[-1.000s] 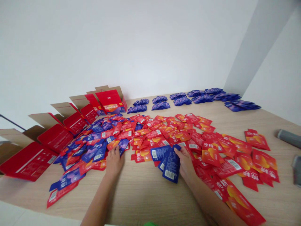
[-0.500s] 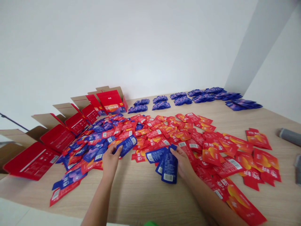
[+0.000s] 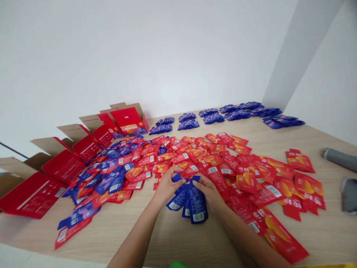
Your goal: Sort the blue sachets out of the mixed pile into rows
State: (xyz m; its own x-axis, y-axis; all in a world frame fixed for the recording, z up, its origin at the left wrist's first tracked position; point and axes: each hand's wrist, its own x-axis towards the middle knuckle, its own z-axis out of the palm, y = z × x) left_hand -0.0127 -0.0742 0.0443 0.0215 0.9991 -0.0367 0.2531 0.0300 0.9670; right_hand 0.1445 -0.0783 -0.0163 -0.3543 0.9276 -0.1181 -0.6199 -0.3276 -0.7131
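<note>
the left hand (image 3: 166, 183) and right hand (image 3: 208, 188) meet at the near edge of the table (image 3: 167, 238), both pinched on the top of a fanned bunch of blue sachets (image 3: 192, 203). a spread of red sachets (image 3: 245, 175) crowds around and behind them. open red boxes (image 3: 64, 163) stand at the left; sorted blue piles (image 3: 212, 117) line the far edge.

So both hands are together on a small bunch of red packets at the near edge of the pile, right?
Not quite: the head view shows the left hand and right hand together on a small bunch of blue packets, not red ones. The rest holds: they are at the near edge of the pile.
</note>
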